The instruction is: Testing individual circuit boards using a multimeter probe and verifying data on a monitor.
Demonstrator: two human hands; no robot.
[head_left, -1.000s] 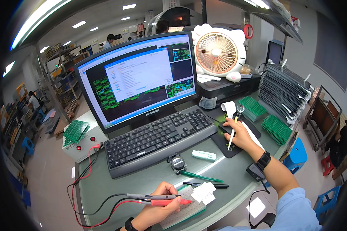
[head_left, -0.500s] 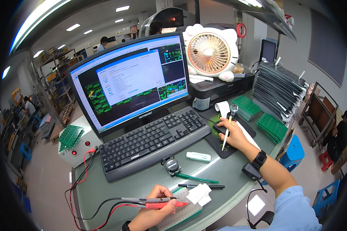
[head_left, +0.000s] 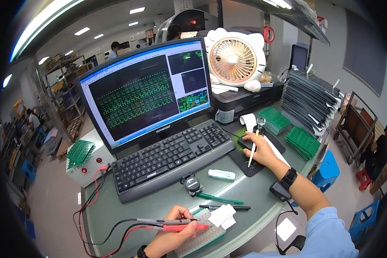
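In my left hand are a red test probe and a grey test probe, held side by side like pens. Their tips point right, over a pale circuit board panel with a green edge. White paper slips lie on the panel's upper right. My right hand rests on the dark mouse pad, a slim white pen-like tool between its fingers. Whether a mouse sits under the palm is hidden. Ahead, the monitor displays a green circuit layout on black.
A black keyboard lies before the monitor. Near it are a round gauge-like item, a pale-green marker-like item and pens. Green board stacks stand right; probe leads run to a white box at left.
On the monitor, the pale dialog window has closed and the full board layout now shows. Both hands stay in nearly the same place, holding the same things.
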